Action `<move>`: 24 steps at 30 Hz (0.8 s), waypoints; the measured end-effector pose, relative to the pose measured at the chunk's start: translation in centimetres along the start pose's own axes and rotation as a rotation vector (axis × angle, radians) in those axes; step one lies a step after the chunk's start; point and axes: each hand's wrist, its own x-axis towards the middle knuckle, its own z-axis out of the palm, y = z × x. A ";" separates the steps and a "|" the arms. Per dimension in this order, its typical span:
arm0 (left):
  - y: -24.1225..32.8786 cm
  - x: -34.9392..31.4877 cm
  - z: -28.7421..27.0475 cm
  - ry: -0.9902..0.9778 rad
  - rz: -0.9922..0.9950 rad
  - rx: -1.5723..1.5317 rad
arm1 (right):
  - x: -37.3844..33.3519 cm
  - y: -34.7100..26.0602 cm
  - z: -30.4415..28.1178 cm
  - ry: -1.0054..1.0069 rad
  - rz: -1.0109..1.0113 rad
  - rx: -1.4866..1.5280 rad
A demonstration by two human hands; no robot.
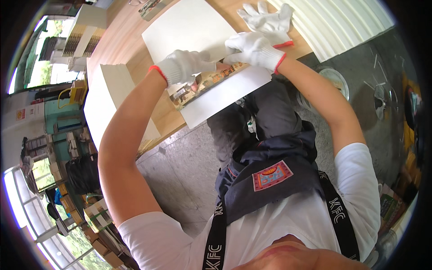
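Note:
My left hand [186, 67], in a white knit glove with a red cuff, rests at the far edge of a printed card strip [209, 85], its fingers pinched together at the card. My right hand [254, 48], gloved the same way, has its fingers curled and closed at the card's right end. What lies between the fingertips is partly hidden. The strip has a brown and tan picture print. A white flap [229, 96] runs along its near side and juts past the table edge. Beyond my hands lies a large white sheet [189, 27] on the table.
A spare white glove [265, 18] lies beyond my right hand. A stack of white sheets [119, 83] stands at the left, and ridged white material [342, 24] at the far right. The wooden table [119, 36] ends before my knees. A bucket [335, 81] stands on the floor.

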 end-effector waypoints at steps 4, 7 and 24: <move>0.5 1.1 -1.5 -0.099 -0.015 0.058 | -0.8 0.6 -1.0 0.224 -0.045 -0.329; -0.6 1.3 -0.5 -0.035 0.047 0.030 | -3.0 4.5 -2.8 0.372 0.179 -0.744; -0.4 1.1 -1.6 0.172 0.183 0.031 | -1.9 -4.2 1.5 0.109 -0.618 -0.450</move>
